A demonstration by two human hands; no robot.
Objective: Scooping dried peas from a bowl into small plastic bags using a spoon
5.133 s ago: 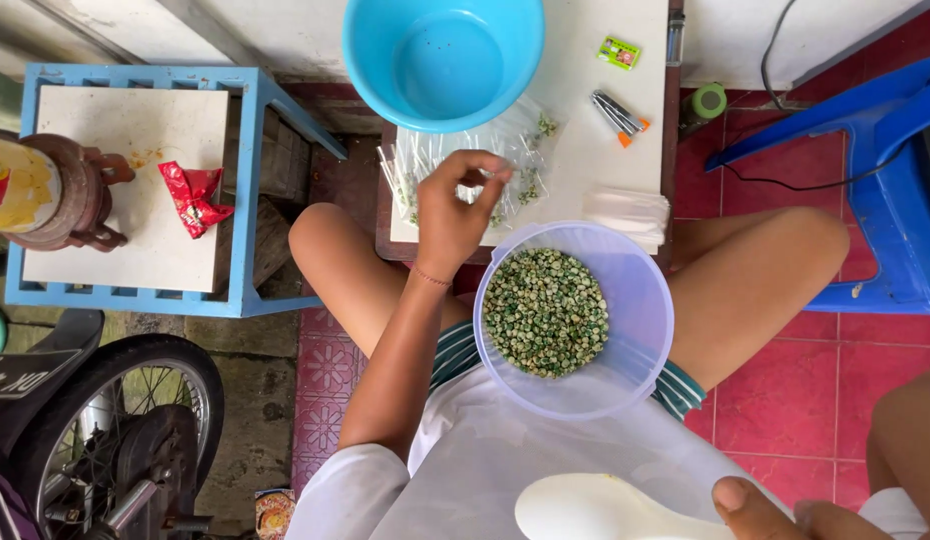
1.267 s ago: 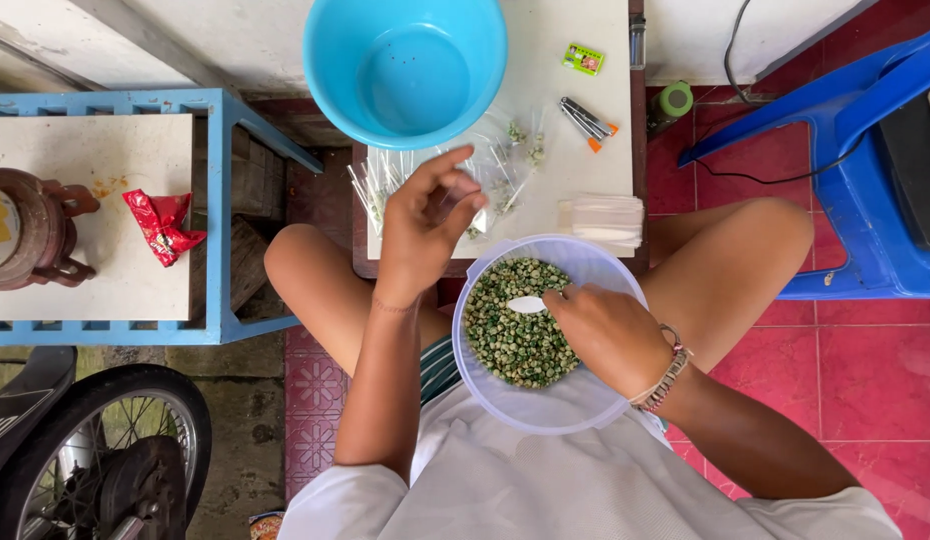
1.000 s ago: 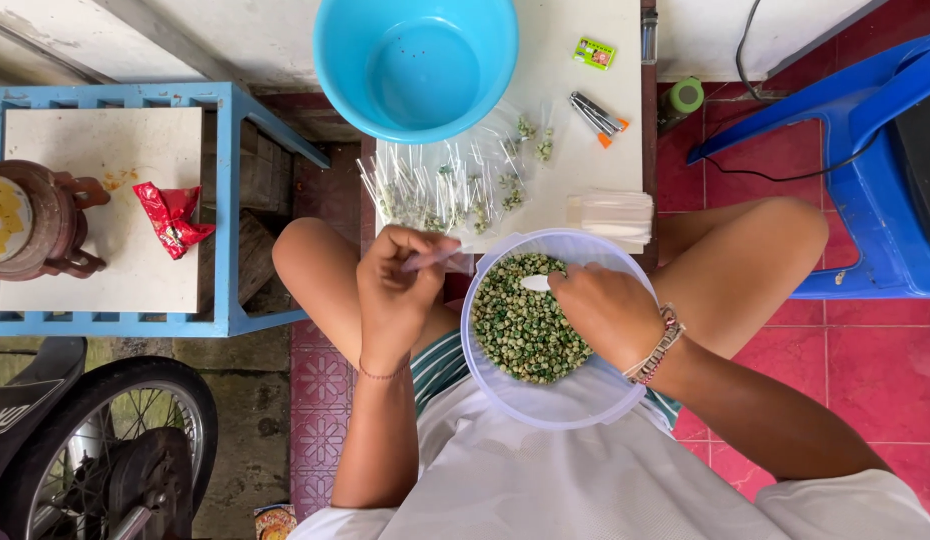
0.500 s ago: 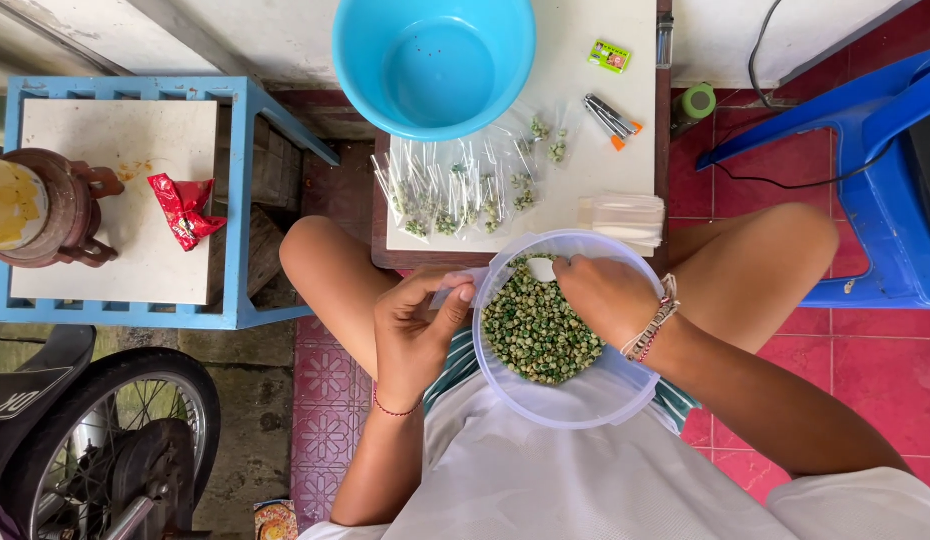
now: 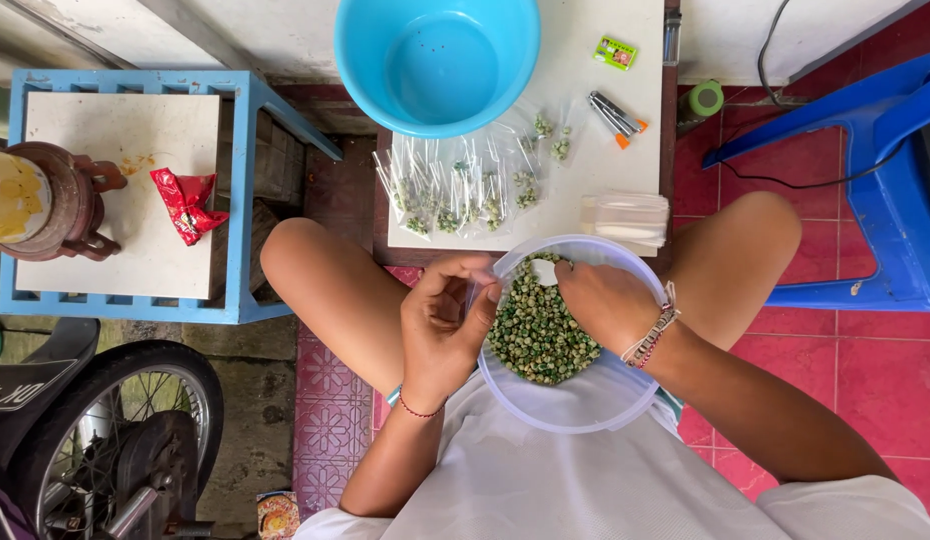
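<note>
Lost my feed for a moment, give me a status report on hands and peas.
Left hand pinching a small clear bag at the bowl rim. Right hand over the green peas, spoon mostly hidden. Nothing in the way.

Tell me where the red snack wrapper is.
The red wrapper lies on the small blue-framed table at the left of the head view, beside the brown jar.

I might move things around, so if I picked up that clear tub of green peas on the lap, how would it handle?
The clear tub looks thin-walled, so it would probably flex when squeezed. The peas lie heaped to one side and would likely slide and spill if it tips. It sits on the lap with no lid, so it is probably easy to upset.
</note>
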